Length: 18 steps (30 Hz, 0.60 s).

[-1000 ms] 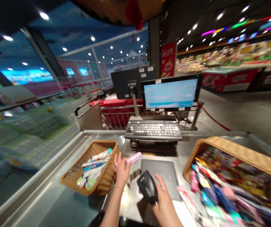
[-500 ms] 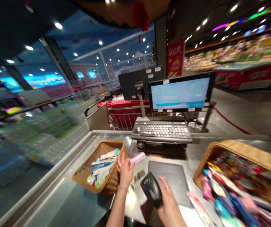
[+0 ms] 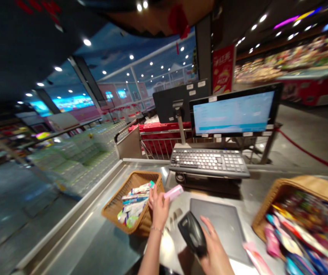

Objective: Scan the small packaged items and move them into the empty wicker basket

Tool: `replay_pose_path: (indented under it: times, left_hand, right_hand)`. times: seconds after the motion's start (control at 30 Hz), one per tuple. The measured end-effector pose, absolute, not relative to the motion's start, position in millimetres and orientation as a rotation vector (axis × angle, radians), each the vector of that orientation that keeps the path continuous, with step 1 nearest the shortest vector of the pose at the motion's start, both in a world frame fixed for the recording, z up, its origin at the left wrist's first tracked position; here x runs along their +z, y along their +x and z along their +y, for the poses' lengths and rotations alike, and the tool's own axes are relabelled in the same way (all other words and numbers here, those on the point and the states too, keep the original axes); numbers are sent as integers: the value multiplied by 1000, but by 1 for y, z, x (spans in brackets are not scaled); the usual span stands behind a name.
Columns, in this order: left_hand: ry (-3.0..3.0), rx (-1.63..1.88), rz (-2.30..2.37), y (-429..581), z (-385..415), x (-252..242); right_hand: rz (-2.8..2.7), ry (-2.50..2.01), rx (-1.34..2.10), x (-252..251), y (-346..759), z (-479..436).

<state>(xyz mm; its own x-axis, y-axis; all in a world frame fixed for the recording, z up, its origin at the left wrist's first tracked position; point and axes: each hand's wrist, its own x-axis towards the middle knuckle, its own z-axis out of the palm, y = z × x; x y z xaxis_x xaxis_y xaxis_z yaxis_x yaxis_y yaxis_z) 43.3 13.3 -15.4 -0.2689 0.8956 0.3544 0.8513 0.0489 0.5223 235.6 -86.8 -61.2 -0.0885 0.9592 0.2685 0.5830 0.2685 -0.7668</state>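
Note:
My left hand (image 3: 159, 206) is closed on a slim pink packet (image 3: 174, 193) at the right rim of a wicker basket (image 3: 115, 204). Inside that basket lie several toothpaste-like boxes and tubes (image 3: 135, 202). A black barcode scanner (image 3: 192, 232) is gripped by my right hand (image 3: 214, 248), its head tilted up and to the left. The scanner is over the metal counter, beside a flat grey plate (image 3: 218, 223). What is printed on the pink packet is too blurred to read.
A keyboard (image 3: 210, 161) stands on a raised support, below a lit monitor (image 3: 234, 114). On the right, a second wicker basket (image 3: 263, 208) holds many colourful packaged goods. A pink-and-white package (image 3: 257, 258) lies on the counter beside it. A shopping cart (image 3: 159, 145) stands beyond the counter.
The whole view has shifted, so things appear farther right. Both hands keep their hold on the pink packet and the scanner, with little movement relative to the counter.

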Motion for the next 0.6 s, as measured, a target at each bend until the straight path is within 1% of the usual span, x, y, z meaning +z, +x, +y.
replay_pose_path:
  times: [0.23,0.6]
  left_hand:
    - [1813,1049,2223,38,11,-9]
    - [1773,1079,2302,28,11,-2]
  right_hand:
    - [-1789,-1374,658,-46,231,-88]
    - [-1805,-1319,703,-47,231,-85]
